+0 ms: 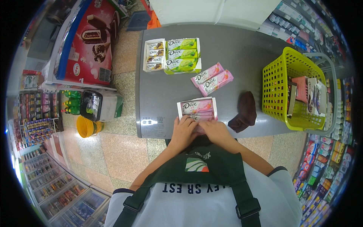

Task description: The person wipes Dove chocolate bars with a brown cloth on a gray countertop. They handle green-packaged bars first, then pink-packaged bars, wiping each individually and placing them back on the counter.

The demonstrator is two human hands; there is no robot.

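Observation:
An open white box of pink Dove chocolate bars [197, 105] lies at the near edge of the grey table. My left hand [183, 132] is on its near left part, fingertips over the bars. From the right, my right hand [217, 132] meets it at the near end, and a bit of pink wrapper shows between the two. My fingers hide the rest of that end. Two loose pink Dove bars [215, 81] lie side by side beyond the box, slanted. Farther back stand a box of green Dove bars [182, 69] and a narrower box of small white-wrapped Dove bars [154, 58].
Right of my hands lies a crumpled dark brown cloth [244, 112]. A yellow-green basket [273, 88] holding several boxes stands at the table's right end. Stocked shelves [320, 164] flank the right side. At left are an ice cream freezer [90, 42] and a yellow bucket [85, 127].

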